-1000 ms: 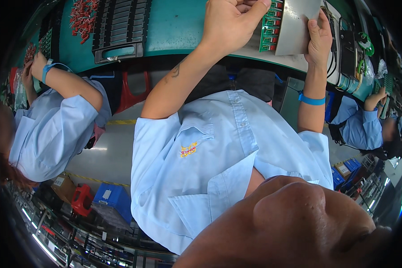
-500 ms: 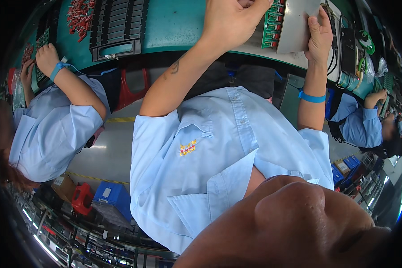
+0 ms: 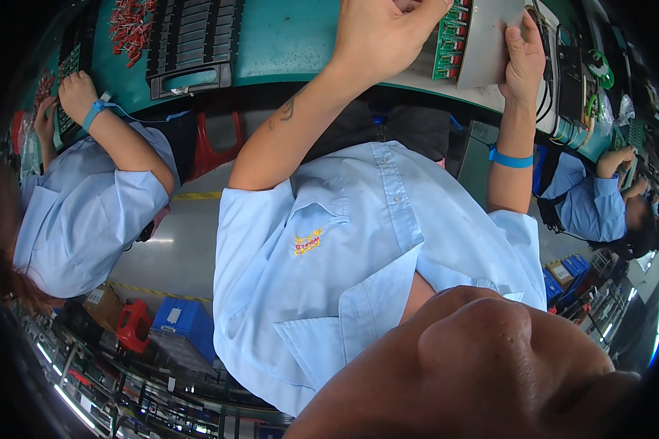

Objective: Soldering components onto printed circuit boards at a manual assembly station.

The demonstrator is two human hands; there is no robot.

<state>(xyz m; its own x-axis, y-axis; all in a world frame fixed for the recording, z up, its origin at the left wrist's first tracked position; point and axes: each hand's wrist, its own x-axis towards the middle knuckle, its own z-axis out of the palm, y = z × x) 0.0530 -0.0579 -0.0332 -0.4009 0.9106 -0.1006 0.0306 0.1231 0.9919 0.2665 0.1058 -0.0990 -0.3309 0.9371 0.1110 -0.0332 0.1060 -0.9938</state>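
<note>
My left hand (image 3: 384, 40) reaches to the top edge of the view, its thumb and fingers closed beside a green circuit board (image 3: 440, 58). Its fingertips are partly cut off, and I cannot see what is between them. Red and white components (image 3: 455, 36) line the board in a row. Against the board lies a flat grey plate (image 3: 483, 51). My right hand (image 3: 521, 62), with a blue band at the wrist, grips the plate's right edge, thumb on the face and fingers behind.
Left on the green bench (image 3: 278, 44) lie a black slotted rack (image 3: 195, 44) and a heap of red components (image 3: 130, 29). Cables and a dark device (image 3: 572, 80) are at the right. Co-workers sit on both sides, one at a red chair (image 3: 216, 143).
The board and the left side of the plate have shifted slightly to the right. My left hand has moved slightly the same way; my right hand stays on the plate.
</note>
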